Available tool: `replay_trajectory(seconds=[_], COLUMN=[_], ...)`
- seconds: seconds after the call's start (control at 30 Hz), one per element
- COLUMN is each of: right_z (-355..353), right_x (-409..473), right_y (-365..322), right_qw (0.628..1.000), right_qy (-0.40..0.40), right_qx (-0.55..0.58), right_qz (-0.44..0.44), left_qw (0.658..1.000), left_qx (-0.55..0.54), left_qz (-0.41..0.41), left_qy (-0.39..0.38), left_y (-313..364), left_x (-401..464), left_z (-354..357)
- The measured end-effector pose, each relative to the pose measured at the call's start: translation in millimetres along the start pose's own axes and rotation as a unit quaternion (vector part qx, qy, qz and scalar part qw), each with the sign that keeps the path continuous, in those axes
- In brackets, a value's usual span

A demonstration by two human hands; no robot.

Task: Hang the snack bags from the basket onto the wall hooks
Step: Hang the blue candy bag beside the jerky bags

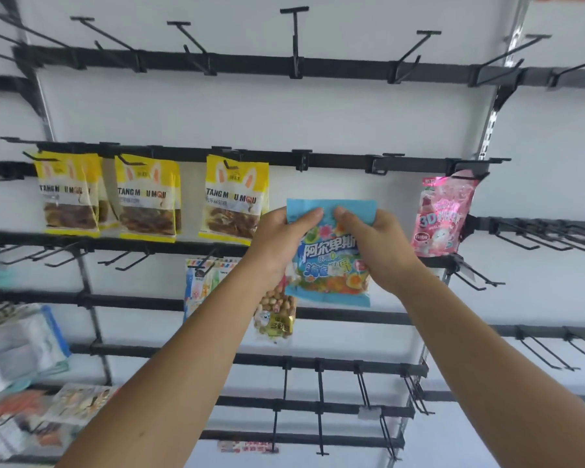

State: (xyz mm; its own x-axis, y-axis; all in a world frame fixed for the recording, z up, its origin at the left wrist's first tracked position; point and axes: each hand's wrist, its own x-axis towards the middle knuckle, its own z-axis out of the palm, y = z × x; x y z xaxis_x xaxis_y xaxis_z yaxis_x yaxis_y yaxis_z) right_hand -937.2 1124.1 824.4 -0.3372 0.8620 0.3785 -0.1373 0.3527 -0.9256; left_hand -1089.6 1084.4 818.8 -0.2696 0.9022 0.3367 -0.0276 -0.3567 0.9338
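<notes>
Blue glossy snack bag (331,255) with white lettering and coloured sweets printed on it is held up in front of the white wall, between the two raised bare forearms. Its top edge is pinched by both hands: the left hand (282,239) is closed on the upper left corner with the thumb across the front, and the right hand (374,246) is closed on the upper right part, thumb also on the front. The bag is not seen on any hook; it sits just below the second black metal rail (338,160), under an unoccupied black wire hook (303,159).

A clear bag of peanuts with a gold label (277,315) is seen under the left hand, partly behind the blue bag; whether it is gripped or hung cannot be told.

On the same rail, three yellow bags with rabbit ears and brown strips (149,197) are hung to the left, and a pink glossy bag (441,217) is hung to the right. A pale striped-top bag (200,285) is hung one rail lower, beside the left forearm. Blurred packets (21,346) are noted at lower left.
</notes>
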Motion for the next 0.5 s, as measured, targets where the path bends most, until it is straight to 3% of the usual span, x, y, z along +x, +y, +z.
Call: replay_trajectory(seconds=[0.5], right_z=[35], right_x=[115], right_y=[2], right_qw=[0.997], right_qy=[0.055], right_qx=[-0.029], right_qz=[-0.046], left_qw=[0.998], left_qx=[-0.002], left_qz=[0.042], left_qy=[0.038], left_y=[3], left_x=[112], left_z=[-34])
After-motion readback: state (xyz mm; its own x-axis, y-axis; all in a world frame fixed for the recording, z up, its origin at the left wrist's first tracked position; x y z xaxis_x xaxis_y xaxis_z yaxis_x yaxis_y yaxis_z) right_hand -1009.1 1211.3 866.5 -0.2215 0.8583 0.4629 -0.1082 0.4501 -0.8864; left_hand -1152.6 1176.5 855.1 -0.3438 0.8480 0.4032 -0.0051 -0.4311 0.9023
